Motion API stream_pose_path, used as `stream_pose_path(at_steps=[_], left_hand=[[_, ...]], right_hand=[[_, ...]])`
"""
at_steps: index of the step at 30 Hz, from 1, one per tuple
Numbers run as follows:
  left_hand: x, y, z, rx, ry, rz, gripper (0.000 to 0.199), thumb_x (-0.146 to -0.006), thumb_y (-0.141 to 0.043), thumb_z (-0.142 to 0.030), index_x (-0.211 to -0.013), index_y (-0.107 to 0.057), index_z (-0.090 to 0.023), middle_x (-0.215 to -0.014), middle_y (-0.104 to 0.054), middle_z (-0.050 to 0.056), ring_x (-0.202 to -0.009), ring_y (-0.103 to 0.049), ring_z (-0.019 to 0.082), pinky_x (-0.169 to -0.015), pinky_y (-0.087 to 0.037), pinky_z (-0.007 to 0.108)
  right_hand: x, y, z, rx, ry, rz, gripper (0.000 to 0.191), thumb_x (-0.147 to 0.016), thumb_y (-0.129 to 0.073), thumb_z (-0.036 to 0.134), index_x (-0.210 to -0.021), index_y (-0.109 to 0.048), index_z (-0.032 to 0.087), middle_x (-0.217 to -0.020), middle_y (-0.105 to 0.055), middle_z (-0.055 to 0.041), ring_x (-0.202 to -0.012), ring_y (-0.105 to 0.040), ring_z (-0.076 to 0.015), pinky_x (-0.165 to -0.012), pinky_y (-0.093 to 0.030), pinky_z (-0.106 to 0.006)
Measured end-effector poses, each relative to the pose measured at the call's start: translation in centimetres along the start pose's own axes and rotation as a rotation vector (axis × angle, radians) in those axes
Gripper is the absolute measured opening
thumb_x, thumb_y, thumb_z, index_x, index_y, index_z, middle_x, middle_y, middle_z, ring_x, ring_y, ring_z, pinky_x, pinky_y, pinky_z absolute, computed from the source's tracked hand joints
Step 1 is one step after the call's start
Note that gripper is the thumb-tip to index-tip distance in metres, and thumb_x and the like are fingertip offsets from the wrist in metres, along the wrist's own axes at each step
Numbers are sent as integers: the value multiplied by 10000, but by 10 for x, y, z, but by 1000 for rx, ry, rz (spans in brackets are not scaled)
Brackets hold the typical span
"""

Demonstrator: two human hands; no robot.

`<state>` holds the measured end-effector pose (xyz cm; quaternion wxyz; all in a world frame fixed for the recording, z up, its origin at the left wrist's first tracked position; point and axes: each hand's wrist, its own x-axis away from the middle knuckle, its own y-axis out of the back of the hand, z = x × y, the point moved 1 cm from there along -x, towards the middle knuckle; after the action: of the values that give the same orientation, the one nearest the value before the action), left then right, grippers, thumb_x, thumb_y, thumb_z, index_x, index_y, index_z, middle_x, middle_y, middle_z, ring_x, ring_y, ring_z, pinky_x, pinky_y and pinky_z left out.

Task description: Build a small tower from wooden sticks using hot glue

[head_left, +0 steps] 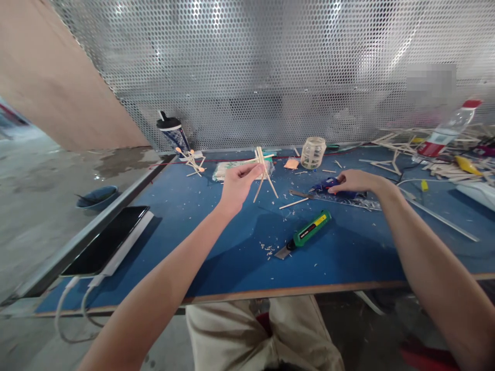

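My left hand is closed, pinching a small frame of thin wooden sticks just above the table, its legs splayed downward. Over at the right, my right hand has its fingers round a blue glue gun lying on the blue tabletop. A steel ruler lies partly beneath the glue gun. Nearer to me rests a green utility knife with its blade out, beside some wood shavings. One loose stick lies between my hands.
Behind my left hand are a plastic packet and another stick structure. A glass jar, a tumbler and a bottle stand along the back. A phone with cables lies at left. Sticks pile up at right.
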<state>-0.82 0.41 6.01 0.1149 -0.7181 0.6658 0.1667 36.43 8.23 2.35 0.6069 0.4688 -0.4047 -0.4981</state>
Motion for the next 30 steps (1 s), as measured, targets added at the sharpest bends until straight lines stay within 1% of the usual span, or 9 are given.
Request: stream_pose_path(at_steps=[3, 5, 7, 11, 14, 19, 21, 24, 30], left_hand=[[0, 1, -1, 7, 3, -8, 242, -777, -755, -426, -890, -804, -218, -514, -483, -26, -488, -339, 81, -478, -247, 264], [0, 1, -1, 20, 16, -14, 239, -779, -748, -442, -871, -800, -228, -506, -417, -38, -471, -277, 76, -467, -219, 270], [0, 2, 0, 27, 38, -24, 251, -780, -741, -458, -874, -796, -232, -506, -362, -44, -463, -233, 75, -460, -197, 276], [-1, 2, 3, 32, 65, -15, 274, -784, -733, -469, -899, -793, -228, -519, -317, -45, -461, -208, 74, -456, -170, 278], [-1, 2, 4, 48, 64, -4, 275, -785, -735, -470, -881, -791, -218, -525, -289, -44, -464, -214, 72, -455, -155, 273], [1, 1, 3, 64, 70, 3, 280, -778, -747, -475, -864, -789, -211, -526, -256, -49, -473, -192, 73, -456, -142, 272], [2, 1, 2, 60, 66, 2, 280, -780, -745, -470, -874, -791, -210, -515, -258, -52, -473, -184, 74, -457, -142, 274], [3, -1, -1, 41, 50, -4, 262, -787, -739, -448, -871, -796, -206, -484, -310, -53, -470, -206, 78, -462, -172, 281], [6, -5, -3, -15, 38, -36, 243, -798, -731, -421, -854, -800, -194, -481, -443, -32, -487, -330, 85, -491, -244, 276]], right_hand=[[-5, -3, 4, 7, -28, 207, 410, -668, -696, 600, -676, -689, 190, -681, -690, -58, -644, -621, -212, -604, -408, -317], [-5, -1, 6, 6, -42, 164, 375, -716, -655, 552, -616, -641, 191, -647, -662, -58, -628, -607, -212, -591, -399, -323], [-3, 3, 8, -18, -78, 15, 368, -743, -629, 526, -582, -597, 196, -620, -633, -62, -604, -590, -211, -573, -393, -328], [10, 19, 20, -214, -164, -413, 322, -723, -672, 502, -678, -632, 186, -628, -614, -52, -591, -564, -202, -545, -398, -325], [23, 28, 40, -434, -58, -556, 340, -704, -727, 501, -740, -667, 169, -627, -617, -40, -563, -555, -181, -538, -422, -322], [37, 23, 78, -611, 224, -591, 337, -743, -740, 529, -687, -664, 205, -570, -635, -35, -527, -590, -191, -536, -486, -342], [41, 16, 90, -622, 265, -623, 291, -734, -768, 494, -782, -698, 215, -627, -674, -34, -593, -641, -220, -579, -526, -364], [46, 5, 106, -632, 339, -659, 269, -738, -781, 433, -874, -727, 207, -813, -745, -65, -801, -705, -279, -740, -578, -421], [54, -9, 128, -703, 387, -561, 280, -734, -789, 403, -917, -763, 193, -948, -772, -94, -937, -722, -306, -931, -561, -462]])
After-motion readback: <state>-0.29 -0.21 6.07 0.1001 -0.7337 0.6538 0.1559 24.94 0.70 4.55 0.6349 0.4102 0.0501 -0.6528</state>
